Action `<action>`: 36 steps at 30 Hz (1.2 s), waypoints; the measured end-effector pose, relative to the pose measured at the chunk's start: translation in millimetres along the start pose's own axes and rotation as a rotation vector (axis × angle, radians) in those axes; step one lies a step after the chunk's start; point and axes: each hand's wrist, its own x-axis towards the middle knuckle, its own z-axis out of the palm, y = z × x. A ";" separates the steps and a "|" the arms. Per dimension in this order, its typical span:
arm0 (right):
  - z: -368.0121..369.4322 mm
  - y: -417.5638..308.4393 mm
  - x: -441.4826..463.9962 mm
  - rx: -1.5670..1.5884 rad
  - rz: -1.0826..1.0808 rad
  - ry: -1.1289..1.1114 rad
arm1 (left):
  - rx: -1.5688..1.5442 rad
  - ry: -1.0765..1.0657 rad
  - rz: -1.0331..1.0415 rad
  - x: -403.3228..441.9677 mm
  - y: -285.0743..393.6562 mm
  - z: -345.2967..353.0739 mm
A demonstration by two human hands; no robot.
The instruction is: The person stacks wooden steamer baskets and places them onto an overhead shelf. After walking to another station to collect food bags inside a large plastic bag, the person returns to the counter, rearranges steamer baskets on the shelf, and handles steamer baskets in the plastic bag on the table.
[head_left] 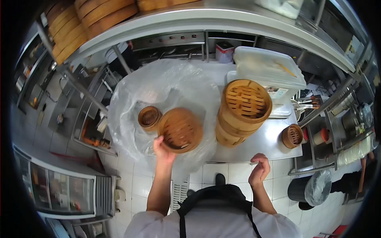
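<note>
My left hand is closed on the near left rim of a round bamboo steamer basket with a slatted base, held above a large clear plastic bag. Just left of it, a smaller bamboo steamer rests on the bag. To the right stands a tall stack of bamboo steamers, slats showing in the top one. My right hand is off the table's front edge, fingers loosely curled and nothing visible in them.
A small bamboo steamer sits at the right end of the metal table. Behind the stack are lidded plastic tubs. An overhead shelf carries more steamers. A bin stands on the floor at right.
</note>
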 end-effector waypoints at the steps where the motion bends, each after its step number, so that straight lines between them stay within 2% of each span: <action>1: 10.3 -3.4 3.2 0.062 -0.018 -0.036 | 0.039 0.000 0.027 3.9 2.4 8.3; 3: 27.3 -11.8 12.7 0.053 -0.090 -0.112 | 0.139 0.026 0.151 10.8 10.6 34.8; 6: 32.6 -18.0 13.0 -0.018 -0.135 -0.203 | 0.794 -0.073 0.575 13.7 26.8 61.8; 9: 31.6 -25.9 1.5 -0.064 0.088 -0.276 | 1.385 -0.001 0.485 16.1 34.4 9.9; 10: 32.2 -26.5 -4.7 -0.056 0.121 -0.300 | 1.586 -0.065 0.472 14.9 37.0 0.8; 13: 37.0 -23.4 -14.3 -0.052 0.182 -0.358 | 2.086 -0.432 0.714 21.7 31.9 -31.3; 17: 54.3 -24.1 -15.2 -0.079 0.221 -0.395 | 2.183 -0.543 0.744 23.7 24.0 -45.9; 20: 75.8 -12.7 -11.0 -0.076 0.255 -0.438 | 2.119 -0.584 0.715 22.5 27.7 -34.7; 23: 125.6 9.2 0.6 -0.167 0.208 -0.511 | 1.819 -0.237 0.754 14.6 28.1 -38.8; 26: 189.3 50.3 3.7 -0.304 -0.076 -0.613 | 0.956 0.266 0.600 1.0 31.5 -24.9; 29: 228.1 98.1 -9.8 -0.555 -0.359 -0.732 | 0.283 0.250 0.477 -14.4 54.3 -43.0; 30: 234.1 98.4 -6.4 -0.511 -0.336 -0.709 | 0.163 0.277 0.384 -24.0 58.8 -58.2; 32: 234.4 103.3 6.7 -0.425 -0.287 -0.673 | 0.098 0.265 0.369 -44.1 61.9 -78.4; 34: 232.8 92.5 18.7 -0.057 0.372 -0.509 | 0.064 0.309 0.338 -62.7 52.7 -99.6; 36: 228.5 76.8 37.8 0.267 0.585 -0.367 | 0.057 0.324 0.286 -70.0 39.4 -112.2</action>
